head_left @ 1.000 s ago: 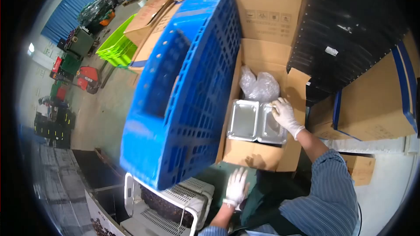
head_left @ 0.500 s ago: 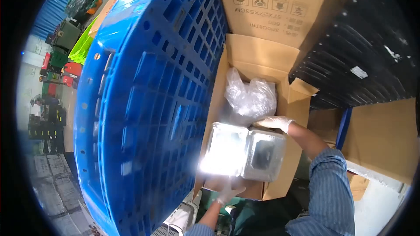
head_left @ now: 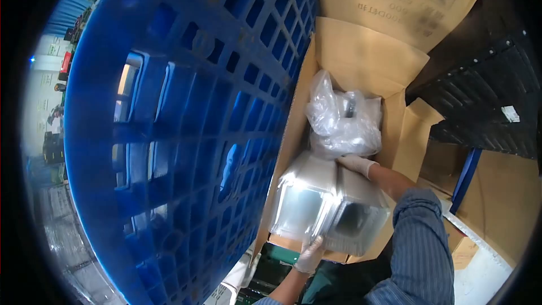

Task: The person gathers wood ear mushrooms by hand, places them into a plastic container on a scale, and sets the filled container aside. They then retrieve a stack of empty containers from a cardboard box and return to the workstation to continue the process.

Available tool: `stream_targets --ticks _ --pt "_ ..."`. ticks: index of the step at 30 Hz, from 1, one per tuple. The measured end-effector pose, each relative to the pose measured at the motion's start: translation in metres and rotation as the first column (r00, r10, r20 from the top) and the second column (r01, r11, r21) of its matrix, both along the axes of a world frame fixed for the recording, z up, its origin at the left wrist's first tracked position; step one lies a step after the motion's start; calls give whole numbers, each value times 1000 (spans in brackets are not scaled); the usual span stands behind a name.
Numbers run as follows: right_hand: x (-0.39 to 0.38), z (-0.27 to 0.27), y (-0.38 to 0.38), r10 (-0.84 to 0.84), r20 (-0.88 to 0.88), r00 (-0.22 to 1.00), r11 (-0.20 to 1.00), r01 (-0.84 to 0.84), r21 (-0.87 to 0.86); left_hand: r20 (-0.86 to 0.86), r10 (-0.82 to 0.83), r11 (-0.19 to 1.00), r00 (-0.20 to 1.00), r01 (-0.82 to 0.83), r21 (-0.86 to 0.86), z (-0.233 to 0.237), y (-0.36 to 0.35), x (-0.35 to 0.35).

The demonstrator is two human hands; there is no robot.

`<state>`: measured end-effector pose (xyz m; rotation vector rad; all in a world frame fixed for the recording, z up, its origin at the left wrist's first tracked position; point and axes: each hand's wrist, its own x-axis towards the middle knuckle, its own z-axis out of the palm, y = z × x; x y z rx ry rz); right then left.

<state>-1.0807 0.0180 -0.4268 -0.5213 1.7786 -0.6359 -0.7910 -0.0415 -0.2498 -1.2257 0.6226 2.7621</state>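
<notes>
Two side-by-side stacks of clear plastic containers, a left stack [head_left: 302, 212] and a right stack [head_left: 358, 223], rise out of an open cardboard box [head_left: 361, 51]. My left hand [head_left: 309, 255], in a thin glove, grips their near edge around where the stacks meet. At the far side, my right hand [head_left: 357, 165], also gloved, holds them with its fingers reaching between the stacks. The right fingertips are partly hidden. Behind that hand lies a crumpled clear plastic bag [head_left: 344, 127], inside the box.
A large blue plastic pallet [head_left: 186, 135] stands upright close along the box's left side. To the right are a black ribbed panel [head_left: 480, 101] and another cardboard box [head_left: 497, 203]. The printed box flap [head_left: 395, 0] stands up at the back.
Both container stacks have come up and look taller, nearer to me. My left hand has moved from below them onto their near edge. The view has shifted closer to the pallet.
</notes>
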Motion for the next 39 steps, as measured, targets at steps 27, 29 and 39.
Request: stream_targets --ticks 27,29,39 --pt "118 440 74 -222 182 958 843 282 -458 68 -167 351 984 124 -928 327 -21 91" --pt "137 446 51 -142 142 980 832 196 -520 38 -61 169 997 48 -984 333 -20 124" --pt "322 488 -68 333 51 942 607 -173 -775 123 32 38 992 122 -992 382 22 289"
